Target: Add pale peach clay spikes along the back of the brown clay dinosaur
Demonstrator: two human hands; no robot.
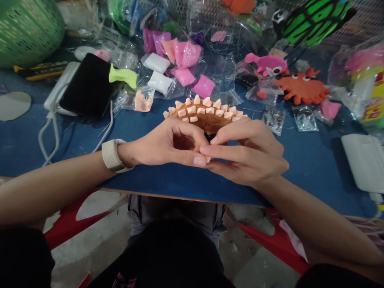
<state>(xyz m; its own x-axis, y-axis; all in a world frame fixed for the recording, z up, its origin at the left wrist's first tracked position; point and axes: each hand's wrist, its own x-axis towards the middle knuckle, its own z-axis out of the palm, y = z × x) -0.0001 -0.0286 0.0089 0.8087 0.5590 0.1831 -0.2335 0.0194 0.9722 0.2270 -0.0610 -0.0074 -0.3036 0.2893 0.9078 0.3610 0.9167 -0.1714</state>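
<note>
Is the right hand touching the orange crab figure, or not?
Apart: the head view shows blue tabletop between the right hand and the orange crab figure.

A brown, arched, clay-like body (207, 121) bears rows of pale peach pointed and blunt pieces (197, 100). Just nearer, a small peach clay-like lump (208, 159) is pinched, mostly covered.

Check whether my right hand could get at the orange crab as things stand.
Probably yes: only low, clear packets seem to lie between your right hand and the orange crab. That hand's fingers, though, appear busy with a small pale piece.
</note>
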